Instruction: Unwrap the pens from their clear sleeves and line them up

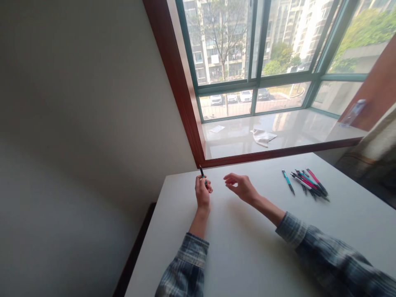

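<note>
My left hand (pixel 202 196) is closed around a pen (pixel 201 170), dark with a bit of teal, near the far left part of the white table (pixel 247 251). The pen's narrow end points up and away from me, and its lower part is hidden in my fingers. To the right, my right hand (pixel 243 187) hovers over the table with fingers curved and apart from the thumb, holding nothing I can see. A single teal pen (pixel 288 182) lies farther right, beside a loose pile of several pens (pixel 312 185) in black, pink, white and teal.
A grey wall (pixel 93 123) borders the table on the left. Behind the table runs a reddish-brown window frame (pixel 278 152), with a white cloth (pixel 262 137) and a clear bottle (pixel 354 112) on the sill. A curtain (pixel 371 142) hangs at the right.
</note>
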{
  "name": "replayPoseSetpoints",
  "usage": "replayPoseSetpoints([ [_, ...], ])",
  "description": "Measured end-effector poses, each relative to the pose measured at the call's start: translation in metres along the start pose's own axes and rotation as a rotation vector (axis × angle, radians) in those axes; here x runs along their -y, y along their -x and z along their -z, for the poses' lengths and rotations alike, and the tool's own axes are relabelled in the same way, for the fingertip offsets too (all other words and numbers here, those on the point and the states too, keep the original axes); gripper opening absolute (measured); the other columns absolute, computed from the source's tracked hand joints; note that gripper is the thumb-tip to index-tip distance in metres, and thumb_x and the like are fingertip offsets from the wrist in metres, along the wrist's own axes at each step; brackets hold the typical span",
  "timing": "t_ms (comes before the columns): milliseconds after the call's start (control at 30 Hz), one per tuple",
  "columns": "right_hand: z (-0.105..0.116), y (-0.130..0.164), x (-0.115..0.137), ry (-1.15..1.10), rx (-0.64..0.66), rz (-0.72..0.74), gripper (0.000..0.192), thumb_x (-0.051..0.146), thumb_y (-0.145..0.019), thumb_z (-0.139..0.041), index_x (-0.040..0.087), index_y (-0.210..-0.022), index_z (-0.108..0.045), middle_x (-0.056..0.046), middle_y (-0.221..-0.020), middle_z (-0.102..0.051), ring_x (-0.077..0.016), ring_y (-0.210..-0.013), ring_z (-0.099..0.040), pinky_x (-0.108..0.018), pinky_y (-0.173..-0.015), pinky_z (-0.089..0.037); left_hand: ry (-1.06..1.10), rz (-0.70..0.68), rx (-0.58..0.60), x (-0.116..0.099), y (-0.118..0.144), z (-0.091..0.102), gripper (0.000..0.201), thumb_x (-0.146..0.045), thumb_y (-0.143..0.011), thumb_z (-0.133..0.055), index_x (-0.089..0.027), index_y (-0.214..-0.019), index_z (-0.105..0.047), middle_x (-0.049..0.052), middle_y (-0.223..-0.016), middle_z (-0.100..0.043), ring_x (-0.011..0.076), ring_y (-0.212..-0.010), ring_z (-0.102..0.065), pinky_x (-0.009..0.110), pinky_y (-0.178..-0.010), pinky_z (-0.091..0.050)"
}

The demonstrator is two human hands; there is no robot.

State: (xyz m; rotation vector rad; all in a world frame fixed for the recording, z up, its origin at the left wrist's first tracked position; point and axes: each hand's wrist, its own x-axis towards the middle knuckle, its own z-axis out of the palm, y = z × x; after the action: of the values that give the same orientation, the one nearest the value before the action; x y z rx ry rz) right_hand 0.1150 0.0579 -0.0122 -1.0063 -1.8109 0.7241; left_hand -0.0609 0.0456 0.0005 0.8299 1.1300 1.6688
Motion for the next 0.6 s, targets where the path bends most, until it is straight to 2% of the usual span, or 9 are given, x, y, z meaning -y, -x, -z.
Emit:
replayPoseSetpoints([
  [133, -0.034, -0.026, -0.002, 0.152, 0.032, 0.005, 0.033, 0.008, -0.083, -0.062, 0.025, -0.109, -0.074, -0.004, -0.088, -0.078, -0.0203, -0.079, -0.073, -0.034, -0.077, -0.056, -0.003, -0.022, -0.052, -0.002, 0.0, 0.006, 0.013, -0.031, -0.083, -0.053, -0.022, -0.092, -0.049, -0.009, -0.063, -0.045, 0.0055, -0.044, -0.033, 0.017, -0.044, -0.027],
  [300, -0.062, -0.028, -0.014, 0.271, 0.074, -0.043, 0.033, 0.001, -0.077, -0.057, 0.021, -0.093, -0.077, -0.004, -0.081, -0.077, -0.0195, -0.073, -0.07, -0.031, -0.074, -0.052, -0.024, -0.013, -0.032, -0.004, 0.002, 0.013, 0.011, -0.033, -0.086, -0.051, -0.022, -0.091, -0.049, -0.009, -0.059, -0.042, 0.006, -0.043, -0.031, 0.018, -0.043, -0.026],
  [433, -0.055, -0.021, -0.011, 0.235, 0.073, -0.047, 0.03, 0.009, -0.078, -0.064, 0.022, -0.102, -0.076, -0.005, -0.092, -0.078, -0.0186, -0.073, -0.07, -0.03, -0.073, -0.053, -0.08, -0.05, 0.04, -0.001, 0.006, 0.013, 0.015, -0.036, -0.091, -0.051, -0.021, -0.096, -0.052, -0.009, -0.061, -0.042, 0.0064, -0.045, -0.033, 0.018, -0.045, -0.028],
  [533, -0.035, -0.012, -0.004, 0.149, 0.006, -0.035, 0.026, 0.017, -0.082, -0.062, 0.023, -0.105, -0.073, -0.005, -0.1, -0.077, -0.0174, -0.073, -0.069, -0.032, -0.075, -0.055, -0.193, -0.102, 0.072, 0.001, 0.01, 0.012, 0.022, -0.042, -0.095, -0.05, -0.021, -0.101, -0.056, -0.008, -0.062, -0.043, 0.0076, -0.047, -0.035, 0.019, -0.047, -0.029],
  [600, -0.017, -0.002, 0.0, 0.096, -0.052, -0.031, 0.019, 0.022, -0.085, -0.06, 0.023, -0.1, -0.071, -0.003, -0.094, -0.075, -0.0173, -0.073, -0.067, -0.032, -0.076, -0.054, -0.318, -0.135, 0.091, 0.002, 0.014, 0.01, 0.027, -0.045, -0.097, -0.047, -0.022, -0.102, -0.059, -0.007, -0.062, -0.044, 0.0091, -0.049, -0.037, 0.02, -0.049, -0.03],
])
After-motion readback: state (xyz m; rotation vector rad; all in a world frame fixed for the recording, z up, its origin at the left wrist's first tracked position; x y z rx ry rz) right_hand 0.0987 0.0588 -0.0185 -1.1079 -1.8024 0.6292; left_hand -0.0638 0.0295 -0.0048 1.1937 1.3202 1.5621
